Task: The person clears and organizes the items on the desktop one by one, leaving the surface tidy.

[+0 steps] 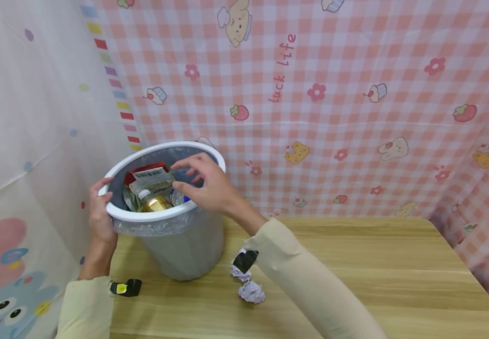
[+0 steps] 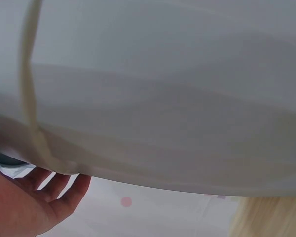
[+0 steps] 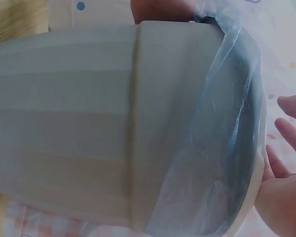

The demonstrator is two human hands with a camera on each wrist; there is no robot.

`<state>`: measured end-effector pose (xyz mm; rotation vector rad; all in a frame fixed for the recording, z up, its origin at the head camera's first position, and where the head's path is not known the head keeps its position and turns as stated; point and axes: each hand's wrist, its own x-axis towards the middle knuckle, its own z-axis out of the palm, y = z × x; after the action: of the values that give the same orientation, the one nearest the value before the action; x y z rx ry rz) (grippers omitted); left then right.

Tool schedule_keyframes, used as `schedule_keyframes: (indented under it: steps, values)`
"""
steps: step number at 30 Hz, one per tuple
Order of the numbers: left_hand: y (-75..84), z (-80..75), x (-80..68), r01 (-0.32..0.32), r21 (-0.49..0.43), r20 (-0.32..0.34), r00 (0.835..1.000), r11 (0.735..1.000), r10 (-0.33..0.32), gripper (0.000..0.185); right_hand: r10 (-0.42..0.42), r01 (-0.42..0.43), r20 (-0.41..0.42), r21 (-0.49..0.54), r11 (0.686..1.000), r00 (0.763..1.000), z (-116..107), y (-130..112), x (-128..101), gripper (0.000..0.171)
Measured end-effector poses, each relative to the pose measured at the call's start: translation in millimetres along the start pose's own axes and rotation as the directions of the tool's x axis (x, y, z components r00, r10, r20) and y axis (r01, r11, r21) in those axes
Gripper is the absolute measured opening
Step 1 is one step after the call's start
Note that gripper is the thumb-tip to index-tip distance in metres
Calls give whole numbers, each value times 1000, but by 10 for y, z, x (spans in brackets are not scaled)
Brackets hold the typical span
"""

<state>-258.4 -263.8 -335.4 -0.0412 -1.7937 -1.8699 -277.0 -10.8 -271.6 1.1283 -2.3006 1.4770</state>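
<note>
A grey trash can with a white rim and a clear liner bag stands at the left of the table. My left hand grips its rim at the left side, fingertips over the edge; the left wrist view shows fingers against the can's wall. Over the opening at the right, my right hand holds nothing, fingers spread and loosely bent, its heel near the rim. Inside lie a bottle of yellow liquid with a white cap, a red packet with a barcode, and a clear bottle with blue on it.
Two crumpled paper balls lie on the wooden table, one paper ball nearer me, the other partly behind the right wrist's black camera mount. A pink checked curtain hangs behind, and a white patterned curtain hangs at the left.
</note>
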Motion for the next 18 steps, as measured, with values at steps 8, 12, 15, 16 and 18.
schedule_keyframes:
  steps: [8, 12, 15, 16, 18]
  values:
    - [-17, 11, -9, 9, 25, 7, 1000, 1000, -9, 43, -33, 38, -82, 60, 997, 996, -61, 52, -102, 30]
    - [-23, -4, -13, 11, 26, -5, 1000, 1000, -11, 43, -22, 29, -98, 70, 997, 995, -135, 76, -164, 29]
    - [-26, -15, -16, 17, 37, -8, 1000, 999, -16, 43, -14, 23, -104, 89, 996, 994, -210, 94, -223, 30]
    - [-28, -15, -14, 17, 42, -5, 1000, 999, -16, 43, -10, 21, -113, 99, 995, 994, -235, 104, -244, 30]
    - [-29, -9, -8, 16, 37, 0, 1000, 999, -16, 42, -5, 23, -141, 124, 992, 990, -281, 128, -292, 31]
